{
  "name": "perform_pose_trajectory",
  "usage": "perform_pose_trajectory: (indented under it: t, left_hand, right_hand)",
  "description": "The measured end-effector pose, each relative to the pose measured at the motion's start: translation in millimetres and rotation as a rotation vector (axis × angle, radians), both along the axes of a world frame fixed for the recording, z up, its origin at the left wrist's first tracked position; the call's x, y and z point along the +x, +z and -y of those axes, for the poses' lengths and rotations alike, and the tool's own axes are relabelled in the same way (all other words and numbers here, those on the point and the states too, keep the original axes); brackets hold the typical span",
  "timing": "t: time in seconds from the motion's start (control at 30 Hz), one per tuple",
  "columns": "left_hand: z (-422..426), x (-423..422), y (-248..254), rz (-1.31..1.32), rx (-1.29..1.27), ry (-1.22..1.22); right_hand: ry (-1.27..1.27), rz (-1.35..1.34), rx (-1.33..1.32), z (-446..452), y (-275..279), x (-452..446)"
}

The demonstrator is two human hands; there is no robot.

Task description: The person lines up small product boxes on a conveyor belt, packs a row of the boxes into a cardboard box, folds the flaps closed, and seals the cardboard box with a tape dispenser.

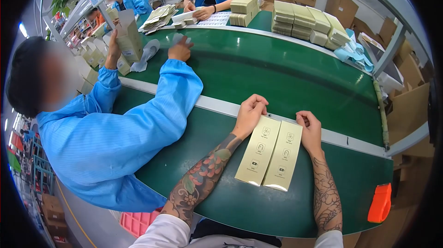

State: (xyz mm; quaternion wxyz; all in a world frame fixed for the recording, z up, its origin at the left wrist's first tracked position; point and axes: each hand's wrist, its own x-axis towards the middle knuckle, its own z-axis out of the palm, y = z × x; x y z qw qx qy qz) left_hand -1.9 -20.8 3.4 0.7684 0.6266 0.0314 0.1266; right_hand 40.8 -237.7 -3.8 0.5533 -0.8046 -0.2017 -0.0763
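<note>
"Where are those two pale cartons (284, 155)?"
"Side by side at the table's (357, 183) far edge, left hand (252, 111) and right hand (311, 129) curled beside them."
"Gripping?"
"I can't tell from here."

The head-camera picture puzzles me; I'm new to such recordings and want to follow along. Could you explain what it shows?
There is no robot here: the camera sits on a person's head, looking forward and down at that person's left hand and right hand, both bare. Between their forearms, two pale boxes lie side by side on a green tabletop. Both hands are curled near the boxes' far ends; whether either one grips a box, I cannot tell. An orange object lies off to the right. On the left, a co-worker in blue holds a tall box.
</note>
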Motion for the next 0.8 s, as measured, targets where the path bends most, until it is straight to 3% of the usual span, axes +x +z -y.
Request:
perform_pose_trajectory:
  t: [0.8]
  left_hand:
    - [2.6,1.5,-2.7,0.01,0.014,0.002]
  right_hand:
    - [-0.018,-0.054,-0.028,3.6,3.2,0.5]
